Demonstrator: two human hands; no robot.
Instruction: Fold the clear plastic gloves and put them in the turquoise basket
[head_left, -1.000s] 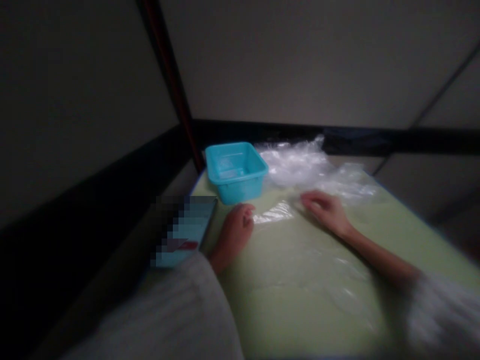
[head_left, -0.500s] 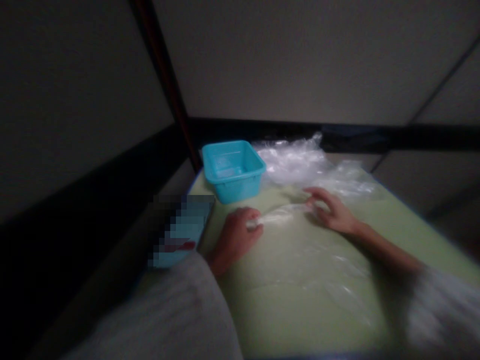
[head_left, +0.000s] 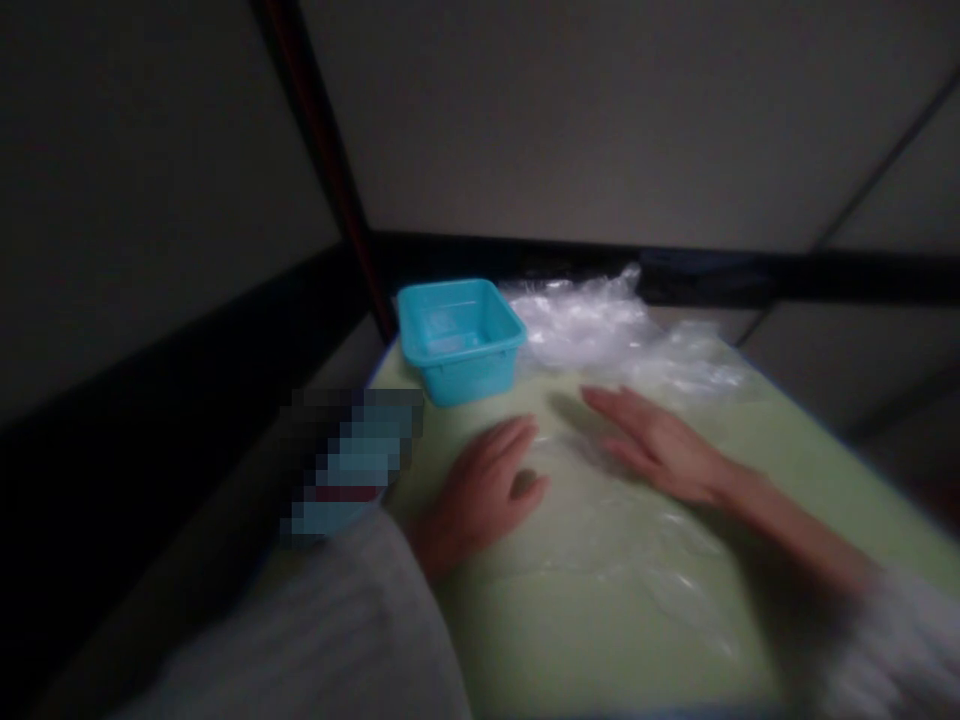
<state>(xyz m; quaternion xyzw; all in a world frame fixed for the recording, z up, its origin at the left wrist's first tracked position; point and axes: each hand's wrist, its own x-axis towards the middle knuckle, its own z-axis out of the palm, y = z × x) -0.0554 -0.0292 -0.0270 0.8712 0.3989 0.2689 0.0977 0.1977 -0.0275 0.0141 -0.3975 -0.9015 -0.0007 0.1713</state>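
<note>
A clear plastic bag lies spread on the pale green tabletop, its outline faint. At the bag's far left corner is my left hand, fingers stretched out and thumb apart, holding nothing. My right hand hovers over or rests near the bag's far right edge, palm down, fingers extended and thumb apart. Whether either hand touches the plastic I cannot tell.
A turquoise plastic basket stands at the table's far left corner. Beside it, crumpled clear plastic bags are heaped along the back edge. A pixelated light-blue object lies at the left edge. Walls border the table behind and left.
Both hands have let go of the bag's far edge, which they were pinching and holding up. Their fingers have straightened, and the edge now lies lower on the table.
</note>
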